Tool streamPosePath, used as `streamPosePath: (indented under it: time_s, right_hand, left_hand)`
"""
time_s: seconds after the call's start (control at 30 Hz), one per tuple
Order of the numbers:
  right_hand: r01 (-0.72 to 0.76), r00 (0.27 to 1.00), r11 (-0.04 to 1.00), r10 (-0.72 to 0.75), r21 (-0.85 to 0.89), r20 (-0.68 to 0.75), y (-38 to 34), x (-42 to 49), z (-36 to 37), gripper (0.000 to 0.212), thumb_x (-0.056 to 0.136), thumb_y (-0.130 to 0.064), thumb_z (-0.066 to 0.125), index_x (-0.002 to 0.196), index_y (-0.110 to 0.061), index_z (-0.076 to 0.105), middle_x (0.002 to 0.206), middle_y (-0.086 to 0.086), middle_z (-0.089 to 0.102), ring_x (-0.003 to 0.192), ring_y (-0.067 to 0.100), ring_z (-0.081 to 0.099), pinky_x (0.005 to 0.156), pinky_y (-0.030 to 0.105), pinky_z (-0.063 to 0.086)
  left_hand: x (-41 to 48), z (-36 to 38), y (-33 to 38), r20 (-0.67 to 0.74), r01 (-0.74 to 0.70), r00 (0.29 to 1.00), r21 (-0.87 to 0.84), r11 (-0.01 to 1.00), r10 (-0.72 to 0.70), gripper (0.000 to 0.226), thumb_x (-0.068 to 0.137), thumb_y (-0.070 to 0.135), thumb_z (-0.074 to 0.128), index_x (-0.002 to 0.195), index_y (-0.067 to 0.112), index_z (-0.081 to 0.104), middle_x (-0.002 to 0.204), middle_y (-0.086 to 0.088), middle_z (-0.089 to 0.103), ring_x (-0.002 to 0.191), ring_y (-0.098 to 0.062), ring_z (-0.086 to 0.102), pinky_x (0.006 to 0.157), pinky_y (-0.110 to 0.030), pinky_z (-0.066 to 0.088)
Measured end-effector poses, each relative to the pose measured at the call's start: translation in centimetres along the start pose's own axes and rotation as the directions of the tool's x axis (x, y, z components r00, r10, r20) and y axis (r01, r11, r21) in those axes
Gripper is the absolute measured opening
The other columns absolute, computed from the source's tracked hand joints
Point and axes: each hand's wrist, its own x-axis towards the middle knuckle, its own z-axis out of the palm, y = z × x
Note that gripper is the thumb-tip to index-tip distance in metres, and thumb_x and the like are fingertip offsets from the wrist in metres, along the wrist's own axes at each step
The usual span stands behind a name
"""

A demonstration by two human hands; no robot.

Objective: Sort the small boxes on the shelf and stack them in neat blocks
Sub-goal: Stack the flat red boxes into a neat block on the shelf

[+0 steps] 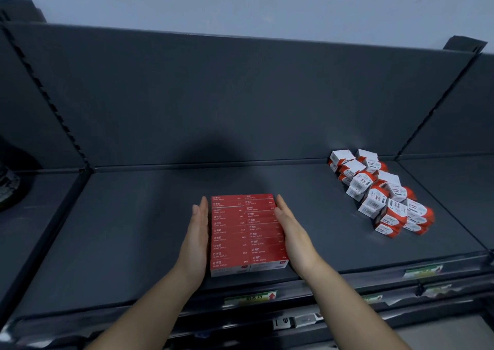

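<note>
Red staple boxes (247, 233) stand in 2 neat columns at 6 o'clock, flat left hand (197, 232) & right hand (290, 228) pressing sides. White-red boxes (382, 191) at 3 o'clock lie jumbled, approx half left.

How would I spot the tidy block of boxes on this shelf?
On the dark grey shelf, look near the middle of the front edge, between the left hand and right hand. There the block of red staple boxes lies in two even columns, hands flat against its sides, unlike the jumbled white-and-red boxes heaped at the right.
</note>
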Motion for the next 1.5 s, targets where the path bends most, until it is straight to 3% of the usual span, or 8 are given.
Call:
streamPosePath:
  time_s: [0.13,0.27,0.57,0.63,0.7,0.77,0.93,1.5]
  right_hand:
    - [0.001,1.000,1.000,-0.001,0.007,0.019,0.0,-0.1,0.4,0.055,0.102,-0.040,0.041,0.154,-0.034,0.021,0.142,-0.024,0.039,0.131,-0.001,0.040,0.114,0.025,0.027]
    - [0.012,1.000,1.000,-0.012,-0.008,0.023,0.2,0.0,0.5,0.054,0.103,-0.038,0.040,0.154,-0.032,0.022,0.133,-0.031,0.043,0.117,-0.014,0.045,0.104,0.017,0.032]
    - [0.016,0.998,0.999,-0.014,-0.030,0.058,-0.1,-0.2,0.2,0.056,0.102,-0.044,0.041,0.154,-0.036,0.021,0.146,-0.022,0.037,0.134,-0.001,0.036,0.118,0.027,0.024]
    - [0.038,0.996,0.996,-0.031,-0.079,0.084,0.0,-0.2,-0.2,0.061,0.099,-0.052,0.043,0.154,-0.037,0.020,0.149,-0.025,0.031,0.138,-0.003,0.031,0.119,0.027,0.020]
    - [0.108,0.986,0.977,-0.082,-0.183,0.142,0.3,-0.4,-0.9,0.074,0.093,-0.061,0.047,0.155,-0.036,0.014,0.157,-0.026,0.014,0.139,-0.016,0.017,0.117,0.017,0.018]
    - [0.199,0.966,0.926,-0.130,-0.322,0.223,0.4,-0.8,-1.8,0.086,0.085,-0.063,0.051,0.155,-0.037,0.008,0.157,-0.030,-0.005,0.131,-0.030,0.008,0.110,0.006,0.020]
    - [0.399,0.899,0.651,-0.142,-0.646,0.414,0.5,-1.4,-3.9,0.096,0.078,-0.062,0.067,0.152,-0.050,0.006,0.155,-0.034,-0.018,0.145,-0.007,-0.016,0.122,0.038,0.014]
    - [0.490,0.862,0.454,-0.127,-0.744,0.490,-0.1,-0.7,-4.4,0.100,0.073,-0.060,0.075,0.150,-0.052,0.013,0.154,-0.037,-0.018,0.143,0.000,0.021,0.109,0.031,0.040]
  left_hand:
    - [-1.1,2.3,0.9,-0.017,-0.011,1.000,-0.004,1.000,0.011,0.037,0.103,0.044,0.009,0.098,0.042,0.045,0.070,0.037,0.065,0.069,0.020,0.061,0.057,-0.002,0.046]
    - [-1.3,3.2,1.1,-0.059,-0.026,0.998,-0.039,0.999,0.024,0.037,0.103,0.044,0.010,0.092,0.041,0.045,0.060,0.035,0.063,0.061,0.018,0.061,0.050,-0.005,0.046]
    - [-0.9,2.7,0.6,-0.042,-0.039,0.998,0.031,0.999,0.041,0.038,0.102,0.048,0.015,0.096,0.041,0.052,0.072,0.030,0.069,0.069,0.013,0.065,0.055,-0.007,0.049]
    - [-0.6,1.7,0.1,0.003,-0.027,1.000,0.106,0.994,0.026,0.048,0.097,0.061,0.023,0.121,0.036,0.056,0.115,0.017,0.070,0.103,0.004,0.064,0.081,-0.015,0.053]
    - [-0.4,0.2,-0.2,0.066,-0.088,0.995,0.337,0.937,0.070,0.068,0.090,0.066,0.032,0.150,0.036,0.026,0.160,0.014,0.019,0.141,0.003,0.024,0.114,-0.027,0.029]
    - [-0.3,-1.3,-0.6,0.200,-0.219,0.971,0.544,0.810,0.129,0.080,0.089,0.068,0.040,0.154,0.037,0.003,0.157,0.026,-0.017,0.142,0.012,-0.006,0.120,-0.029,0.012]
    - [-0.1,-4.0,-0.9,0.442,-0.432,0.897,0.854,0.292,0.034,0.116,0.070,0.081,0.057,0.150,0.040,-0.015,0.148,0.027,-0.040,0.138,0.006,-0.031,0.118,-0.033,0.003]
    - [-0.3,-3.7,-0.9,0.451,-0.450,0.891,0.865,0.223,0.051,0.109,0.077,0.066,0.065,0.154,0.034,-0.006,0.152,0.025,-0.033,0.136,0.010,-0.031,0.116,-0.023,0.007]
